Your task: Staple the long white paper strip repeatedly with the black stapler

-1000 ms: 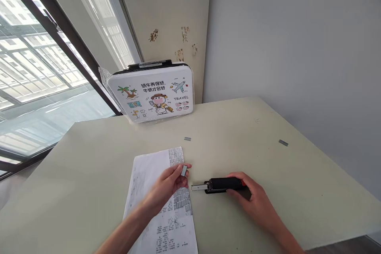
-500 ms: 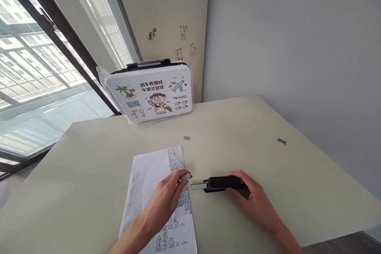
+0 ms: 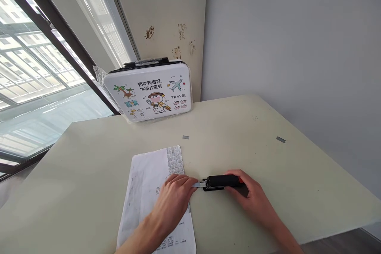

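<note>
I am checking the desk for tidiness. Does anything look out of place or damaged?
Two loose staple strips lie scattered on the table, apart from the stapler. The wall behind the case has brown patches.

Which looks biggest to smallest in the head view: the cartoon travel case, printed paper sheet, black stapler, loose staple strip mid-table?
1. Printed paper sheet and cartoon travel case: alike; paper nearer, unsure.
2. Black stapler.
3. Loose staple strip.

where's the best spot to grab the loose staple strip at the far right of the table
Pinch the staple strip across its narrow width, fingers coming from above. It lies flat on the table, thin and long, with open space around it, so the long edges probably give the firmest hold.
</note>
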The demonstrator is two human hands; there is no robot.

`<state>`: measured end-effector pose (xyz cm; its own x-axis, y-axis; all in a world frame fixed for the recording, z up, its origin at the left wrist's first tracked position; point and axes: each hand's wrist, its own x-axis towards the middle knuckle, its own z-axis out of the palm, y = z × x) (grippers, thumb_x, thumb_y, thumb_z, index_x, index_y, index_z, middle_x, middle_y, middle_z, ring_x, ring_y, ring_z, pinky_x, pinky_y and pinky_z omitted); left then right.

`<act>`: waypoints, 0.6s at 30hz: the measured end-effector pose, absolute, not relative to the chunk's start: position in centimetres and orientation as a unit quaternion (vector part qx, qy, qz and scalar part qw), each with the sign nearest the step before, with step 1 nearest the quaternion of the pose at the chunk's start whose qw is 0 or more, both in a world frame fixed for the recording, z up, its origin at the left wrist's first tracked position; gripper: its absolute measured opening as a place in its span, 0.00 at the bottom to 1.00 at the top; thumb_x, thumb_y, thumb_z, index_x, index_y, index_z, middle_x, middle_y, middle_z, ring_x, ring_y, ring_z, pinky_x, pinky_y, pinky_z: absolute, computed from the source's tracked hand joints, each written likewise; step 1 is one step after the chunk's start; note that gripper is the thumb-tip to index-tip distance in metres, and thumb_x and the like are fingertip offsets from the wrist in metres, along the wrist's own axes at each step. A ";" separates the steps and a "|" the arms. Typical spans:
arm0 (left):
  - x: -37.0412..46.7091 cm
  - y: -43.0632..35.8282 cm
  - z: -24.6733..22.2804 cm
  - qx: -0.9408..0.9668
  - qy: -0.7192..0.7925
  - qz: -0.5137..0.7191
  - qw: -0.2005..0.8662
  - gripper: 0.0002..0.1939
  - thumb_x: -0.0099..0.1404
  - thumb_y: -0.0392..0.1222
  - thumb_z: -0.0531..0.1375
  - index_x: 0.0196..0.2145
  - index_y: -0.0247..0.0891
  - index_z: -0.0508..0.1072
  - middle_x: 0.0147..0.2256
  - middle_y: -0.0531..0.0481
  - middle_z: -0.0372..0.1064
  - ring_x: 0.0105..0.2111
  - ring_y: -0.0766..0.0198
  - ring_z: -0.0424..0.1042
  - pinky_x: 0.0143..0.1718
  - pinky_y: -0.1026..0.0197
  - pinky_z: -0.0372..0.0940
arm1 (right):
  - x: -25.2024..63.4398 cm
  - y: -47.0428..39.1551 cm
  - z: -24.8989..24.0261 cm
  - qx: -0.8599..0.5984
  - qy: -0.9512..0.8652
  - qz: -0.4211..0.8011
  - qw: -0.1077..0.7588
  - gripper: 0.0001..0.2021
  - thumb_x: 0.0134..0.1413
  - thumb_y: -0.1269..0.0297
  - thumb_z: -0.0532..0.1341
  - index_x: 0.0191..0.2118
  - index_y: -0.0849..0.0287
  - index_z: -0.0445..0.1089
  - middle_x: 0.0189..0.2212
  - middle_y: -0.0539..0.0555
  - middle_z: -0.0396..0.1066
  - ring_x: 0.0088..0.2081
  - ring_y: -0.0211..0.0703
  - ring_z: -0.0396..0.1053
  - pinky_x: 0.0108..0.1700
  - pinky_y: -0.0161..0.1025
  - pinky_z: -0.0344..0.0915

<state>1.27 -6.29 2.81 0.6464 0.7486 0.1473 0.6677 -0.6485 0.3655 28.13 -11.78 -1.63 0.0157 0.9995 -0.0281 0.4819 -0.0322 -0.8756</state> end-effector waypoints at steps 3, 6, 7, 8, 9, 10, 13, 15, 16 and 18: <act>1.8 -6.4 2.6 0.901 0.394 0.142 0.116 0.11 0.78 0.39 0.54 0.47 0.40 0.78 0.45 0.46 0.80 0.43 0.51 0.78 0.43 0.48 0.72 | 28.2 -11.8 -1.6 -0.616 -0.599 0.369 0.355 0.16 0.65 0.46 0.62 0.52 0.48 0.72 0.49 0.53 0.78 0.47 0.49 0.74 0.46 0.41 0.73; 2.1 -6.5 2.2 0.904 0.392 0.137 0.098 0.09 0.77 0.37 0.57 0.47 0.40 0.78 0.50 0.45 0.78 0.48 0.49 0.76 0.46 0.46 0.72 | 28.2 -11.8 -1.6 -0.614 -0.600 0.367 0.358 0.16 0.66 0.46 0.61 0.52 0.48 0.72 0.49 0.54 0.77 0.47 0.50 0.74 0.47 0.42 0.73; 2.0 -6.5 2.2 0.904 0.392 0.138 0.101 0.09 0.77 0.38 0.58 0.47 0.40 0.78 0.50 0.45 0.77 0.48 0.49 0.75 0.46 0.46 0.72 | 28.1 -11.8 -1.5 -0.613 -0.601 0.367 0.359 0.16 0.66 0.46 0.61 0.52 0.48 0.72 0.49 0.54 0.77 0.47 0.51 0.74 0.46 0.42 0.73; 1.8 -6.4 2.2 0.902 0.393 0.141 0.108 0.08 0.76 0.39 0.59 0.48 0.41 0.78 0.50 0.45 0.77 0.48 0.50 0.75 0.47 0.46 0.72 | 28.1 -11.8 -1.5 -0.613 -0.601 0.367 0.358 0.17 0.66 0.46 0.61 0.52 0.49 0.72 0.49 0.55 0.77 0.47 0.51 0.74 0.44 0.41 0.74; 1.5 -6.3 2.2 0.900 0.394 0.145 0.119 0.09 0.76 0.41 0.60 0.50 0.41 0.78 0.50 0.45 0.77 0.48 0.50 0.75 0.47 0.47 0.73 | 28.1 -11.8 -1.5 -0.615 -0.600 0.368 0.356 0.17 0.66 0.45 0.61 0.52 0.49 0.72 0.49 0.55 0.77 0.47 0.51 0.73 0.41 0.40 0.74; 1.0 -6.1 2.3 0.897 0.394 0.151 0.133 0.10 0.75 0.43 0.61 0.51 0.41 0.77 0.50 0.45 0.77 0.48 0.51 0.75 0.47 0.47 0.73 | 28.1 -11.8 -1.5 -0.617 -0.598 0.368 0.355 0.17 0.66 0.45 0.61 0.52 0.49 0.72 0.49 0.55 0.77 0.47 0.51 0.73 0.38 0.39 0.73; -0.5 -5.5 2.8 0.886 0.392 0.170 0.180 0.13 0.73 0.47 0.64 0.53 0.43 0.77 0.49 0.47 0.77 0.47 0.53 0.75 0.47 0.50 0.73 | 28.0 -11.9 -1.4 -0.619 -0.597 0.368 0.354 0.16 0.66 0.46 0.61 0.52 0.48 0.72 0.48 0.53 0.77 0.46 0.49 0.74 0.37 0.38 0.73; -1.1 -5.3 3.0 0.881 0.388 0.184 0.200 0.10 0.75 0.47 0.62 0.51 0.45 0.79 0.47 0.48 0.78 0.45 0.55 0.76 0.46 0.52 0.73 | 28.0 -11.9 -1.4 -0.616 -0.599 0.365 0.358 0.15 0.66 0.46 0.61 0.51 0.47 0.72 0.47 0.52 0.77 0.45 0.48 0.74 0.45 0.40 0.73; -1.1 -5.2 3.0 0.881 0.383 0.191 0.201 0.10 0.76 0.46 0.61 0.50 0.45 0.79 0.46 0.49 0.78 0.45 0.56 0.76 0.45 0.53 0.73 | 28.1 -11.9 -1.5 -0.614 -0.601 0.365 0.358 0.15 0.66 0.47 0.61 0.51 0.47 0.72 0.47 0.52 0.78 0.45 0.48 0.74 0.48 0.41 0.73; -0.8 -5.4 2.8 0.890 0.368 0.202 0.178 0.11 0.78 0.46 0.59 0.52 0.45 0.79 0.46 0.48 0.79 0.44 0.56 0.77 0.45 0.52 0.73 | 28.1 -11.8 -1.5 -0.613 -0.603 0.365 0.357 0.16 0.66 0.46 0.61 0.51 0.48 0.72 0.47 0.53 0.78 0.45 0.49 0.75 0.49 0.42 0.73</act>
